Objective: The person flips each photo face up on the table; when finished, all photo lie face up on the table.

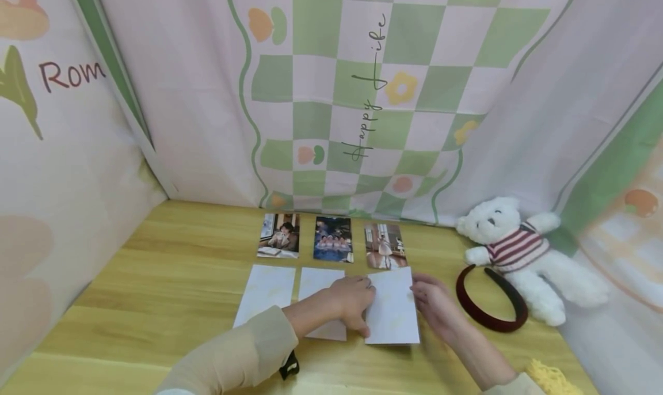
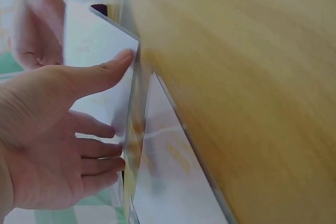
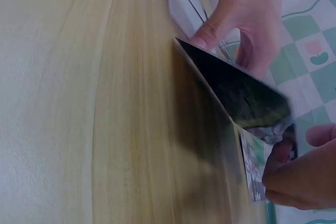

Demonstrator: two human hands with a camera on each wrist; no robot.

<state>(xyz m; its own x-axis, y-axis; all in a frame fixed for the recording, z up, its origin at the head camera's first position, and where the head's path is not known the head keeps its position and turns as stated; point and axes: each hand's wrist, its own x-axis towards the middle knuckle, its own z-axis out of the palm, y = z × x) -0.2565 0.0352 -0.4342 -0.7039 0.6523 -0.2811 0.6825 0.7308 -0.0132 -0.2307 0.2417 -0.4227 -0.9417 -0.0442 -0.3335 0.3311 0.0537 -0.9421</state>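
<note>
Tilted off the wooden table, a photo card (image 1: 392, 308) turns its white, faintly patterned back to the head view. Its dark picture side (image 3: 236, 90) shows from below in the right wrist view. My right hand (image 1: 437, 308) pinches the card's right edge. Along the opposite edge, my left hand (image 1: 349, 303) touches the card with thumb and fingertips, the fingers fairly straight. Two more white-backed cards, a left one (image 1: 269, 291) and a middle one (image 1: 323, 277), lie flat; my left arm covers part of them.
Behind the cards lie three small photos: a reading figure (image 1: 279, 236), a night scene (image 1: 333, 240) and a dancer (image 1: 385, 246). To the right are a dark red headband (image 1: 494, 326) and a white teddy bear (image 1: 523, 251). Something yellow and fluffy (image 1: 551, 378) sits near the front right.
</note>
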